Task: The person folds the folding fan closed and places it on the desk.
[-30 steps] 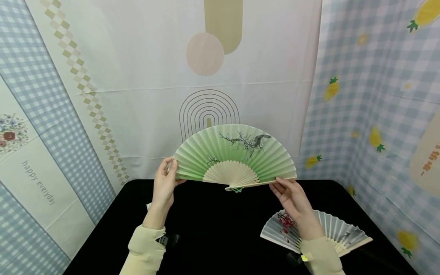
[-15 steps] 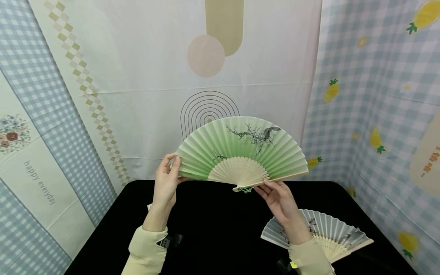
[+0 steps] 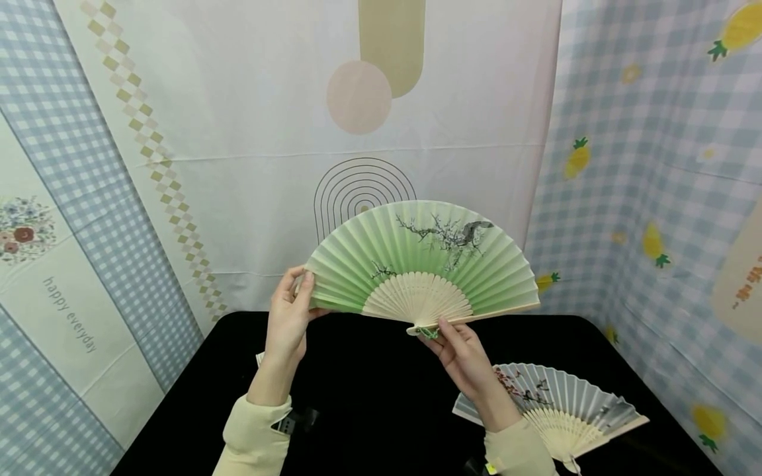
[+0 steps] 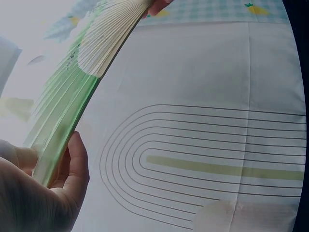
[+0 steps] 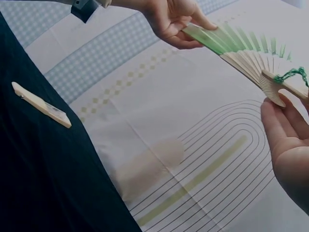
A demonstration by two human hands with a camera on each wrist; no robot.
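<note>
Pinching the green fan's point(image 3: 417, 264) nine-o'clock edge, the left hand point(image 3: 287, 322) holds it spread and upright above the black table point(image 3: 369, 396); the right hand's point(image 3: 461, 354) fingers touch its pivot at six o'clock.

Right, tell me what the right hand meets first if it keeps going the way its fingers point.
The right hand points up and away, fingertips at the green fan by its pivot. It would probably meet the fan's wooden ribs first; depth beyond is unclear.
</note>
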